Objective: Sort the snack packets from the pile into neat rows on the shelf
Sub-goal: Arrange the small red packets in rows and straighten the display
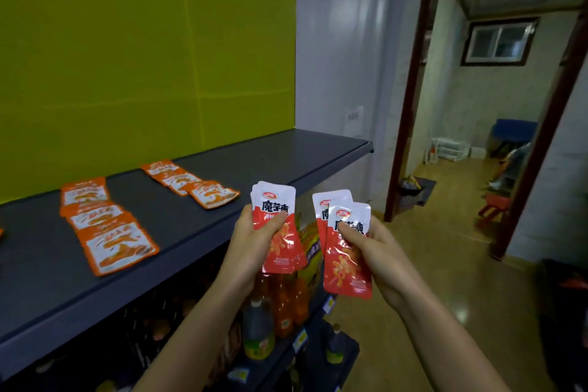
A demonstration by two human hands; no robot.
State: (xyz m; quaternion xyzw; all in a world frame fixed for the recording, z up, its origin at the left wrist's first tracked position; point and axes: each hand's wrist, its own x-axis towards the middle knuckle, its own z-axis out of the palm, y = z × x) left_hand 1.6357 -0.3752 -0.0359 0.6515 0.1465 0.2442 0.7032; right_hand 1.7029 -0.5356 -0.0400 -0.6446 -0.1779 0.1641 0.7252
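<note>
Head view: red packets (pixel 274 199) jut above left hand (pixel 253 240), right hand (pixel 380 253).

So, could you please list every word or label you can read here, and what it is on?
"魔芋爽": red packet stack in the left hand.
"魔芋爽", partly thumb-covered: two red packets in the right hand.
Oval logos, orange packets on the shelf, price tags, bottle labels: too blurred to read.
</note>
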